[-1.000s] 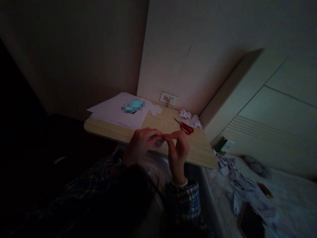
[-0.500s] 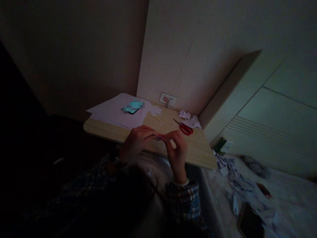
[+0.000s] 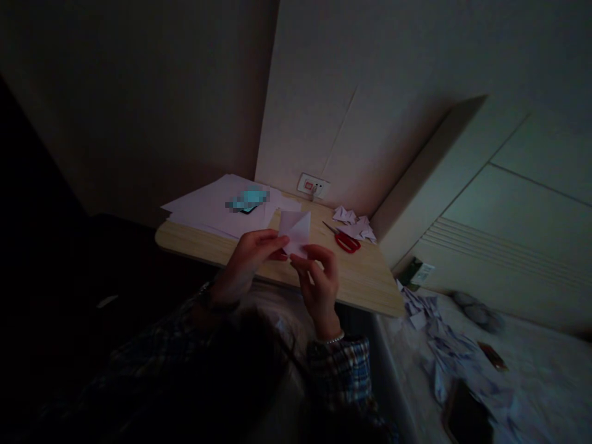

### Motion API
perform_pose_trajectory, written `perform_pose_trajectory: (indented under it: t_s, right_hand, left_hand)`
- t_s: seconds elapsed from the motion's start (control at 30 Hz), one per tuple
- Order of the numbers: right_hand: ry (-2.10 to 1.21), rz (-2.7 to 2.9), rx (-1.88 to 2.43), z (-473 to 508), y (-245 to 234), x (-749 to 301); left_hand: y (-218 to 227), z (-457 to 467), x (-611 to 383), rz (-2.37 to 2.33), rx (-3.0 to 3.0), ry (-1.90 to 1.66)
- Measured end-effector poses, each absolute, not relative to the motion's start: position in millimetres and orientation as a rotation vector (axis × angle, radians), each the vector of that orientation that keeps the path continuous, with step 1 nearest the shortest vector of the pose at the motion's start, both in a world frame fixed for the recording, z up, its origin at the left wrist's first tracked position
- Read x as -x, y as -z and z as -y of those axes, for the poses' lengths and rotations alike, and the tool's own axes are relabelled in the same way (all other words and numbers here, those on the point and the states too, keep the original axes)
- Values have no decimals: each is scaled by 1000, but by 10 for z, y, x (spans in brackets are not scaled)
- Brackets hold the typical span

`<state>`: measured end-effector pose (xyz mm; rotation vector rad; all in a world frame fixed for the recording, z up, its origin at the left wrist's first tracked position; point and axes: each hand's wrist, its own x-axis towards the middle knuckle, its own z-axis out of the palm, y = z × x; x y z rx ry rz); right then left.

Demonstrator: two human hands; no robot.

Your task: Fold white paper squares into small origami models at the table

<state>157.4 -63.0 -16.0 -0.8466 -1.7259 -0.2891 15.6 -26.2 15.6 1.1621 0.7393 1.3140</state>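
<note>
Between my two hands is a small pale folded piece of paper (image 3: 296, 229), held up over the front part of the wooden table (image 3: 370, 277). A diagonal fold line crosses its face. My left hand (image 3: 252, 256) pinches its lower left edge between thumb and fingers. At the lower right corner, the fingers of my right hand (image 3: 319, 274) close on the same paper. Beyond to the right lie red-handled scissors (image 3: 346, 242), blades pointing away to the left. Small folded paper pieces (image 3: 356, 225) sit behind the scissors.
Large paper sheets (image 3: 208, 206) cover the table's left side, with a lit phone (image 3: 250, 200) on top. A wall socket (image 3: 313, 185) is behind the table. On the bed at right lie many folded papers (image 3: 435, 320), a dark tablet-like object (image 3: 468, 413) and a grey bundle (image 3: 476, 310).
The paper, seen nearly edge-on before, now stands with its broad face toward me. Both hands have turned and come slightly lower, still gripping it.
</note>
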Motion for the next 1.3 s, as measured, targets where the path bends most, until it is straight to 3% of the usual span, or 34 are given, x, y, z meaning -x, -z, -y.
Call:
perform_pose_trajectory:
  t_s: [0.23,0.37,0.93,1.3]
  right_hand:
    - [-429,1362,910,577,92,-1551]
    - [-585,1390,1024,547,106,-1535]
    - [-702,1322,1127,527,90,-1464]
    - [-609,1307,1187,499,113,-1472]
  left_hand:
    - [-144,230,-143,-850,-1237,-1381]
    - [-122,236,-158,-871,-1374,-1391]
    - [-29,219,-180,-881,-1337,-1448]
    - [13,180,-216,-851,-1288,-1454]
